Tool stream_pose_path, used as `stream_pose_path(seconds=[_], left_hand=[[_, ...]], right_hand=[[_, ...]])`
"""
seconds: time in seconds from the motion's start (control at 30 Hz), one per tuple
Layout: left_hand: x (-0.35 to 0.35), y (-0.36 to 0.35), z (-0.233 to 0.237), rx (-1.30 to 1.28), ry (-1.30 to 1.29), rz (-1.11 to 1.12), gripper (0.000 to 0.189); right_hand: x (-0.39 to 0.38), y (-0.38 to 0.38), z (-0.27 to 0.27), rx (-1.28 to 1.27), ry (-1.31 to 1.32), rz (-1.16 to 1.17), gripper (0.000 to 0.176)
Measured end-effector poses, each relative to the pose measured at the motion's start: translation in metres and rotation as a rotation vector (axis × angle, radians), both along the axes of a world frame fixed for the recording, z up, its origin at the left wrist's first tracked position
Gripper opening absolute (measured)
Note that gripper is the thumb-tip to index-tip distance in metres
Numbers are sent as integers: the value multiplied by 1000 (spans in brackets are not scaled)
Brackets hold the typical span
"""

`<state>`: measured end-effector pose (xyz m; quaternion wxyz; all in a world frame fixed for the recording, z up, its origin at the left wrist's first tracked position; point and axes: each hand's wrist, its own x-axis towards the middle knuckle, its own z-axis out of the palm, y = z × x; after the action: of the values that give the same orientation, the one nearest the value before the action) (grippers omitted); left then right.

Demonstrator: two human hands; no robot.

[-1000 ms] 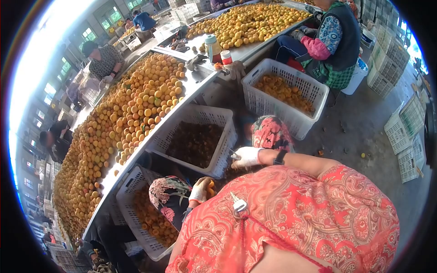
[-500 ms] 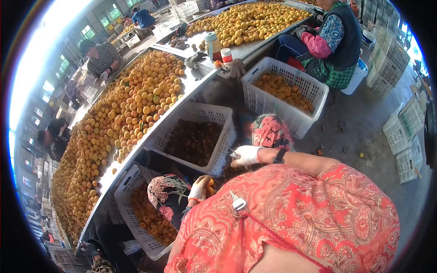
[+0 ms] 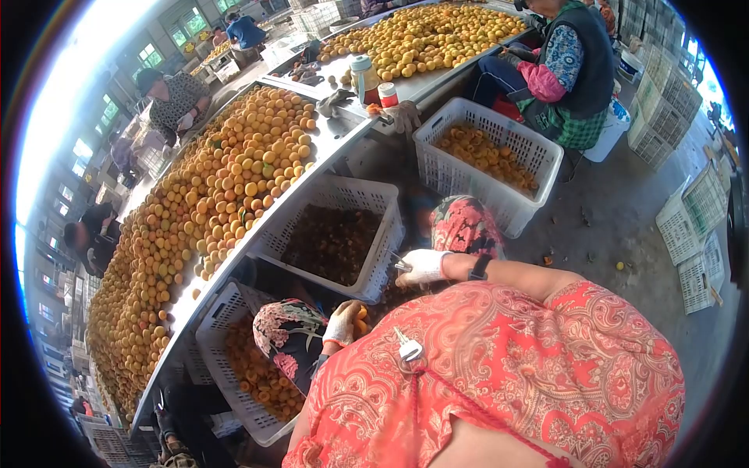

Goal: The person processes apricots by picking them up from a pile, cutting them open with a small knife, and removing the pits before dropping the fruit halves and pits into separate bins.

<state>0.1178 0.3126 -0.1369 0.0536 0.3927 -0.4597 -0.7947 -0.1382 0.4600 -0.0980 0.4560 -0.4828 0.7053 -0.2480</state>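
Note:
My left hand (image 3: 342, 321), in a pale glove, is closed around orange fruit (image 3: 360, 321) beside my flowered left knee. My right hand (image 3: 422, 267), also gloved, holds a thin metal tool (image 3: 399, 261) that points to the left. Between and beyond my hands sits a white crate (image 3: 373, 273) with dark brown matter (image 3: 331, 243) in it. To the left, another white crate (image 3: 273, 431) holds opened orange fruit (image 3: 261, 378).
A metal table (image 3: 186, 300) heaped with whole apricots (image 3: 257, 171) runs along the left. A crate (image 3: 482, 204) of fruit halves stands ahead, near a seated co-worker (image 3: 581, 70). A jug (image 3: 364, 78) stands on the table edge. Crates (image 3: 663, 105) are stacked at right.
My hands have barely moved. The seated co-worker at the upper right has leaned forward and to the left, and the co-worker across the table has shifted a gloved hand.

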Motion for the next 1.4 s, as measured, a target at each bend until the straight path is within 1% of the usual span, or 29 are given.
stream_pose_path(seconds=[0.43,0.5,0.87,1.03,1.27,1.4], left_hand=[[0,-1,1,12,-6,-7,31],[-1,0,2,12,-2,3,31],[-2,2,8,36,22,31,30],[-2,0,7,11,7,0,31],[-1,1,8,25,23,22,32],[-1,1,13,-10,8,-16,32]], right_hand=[[0,-1,-1,-5,1,-7,40],[1,-1,7,66,-26,8,33],[2,0,11,62,-17,-4,34],[2,-1,10,41,15,17,34],[2,-1,8,39,-31,5,32],[3,-1,12,52,-25,3,32]])
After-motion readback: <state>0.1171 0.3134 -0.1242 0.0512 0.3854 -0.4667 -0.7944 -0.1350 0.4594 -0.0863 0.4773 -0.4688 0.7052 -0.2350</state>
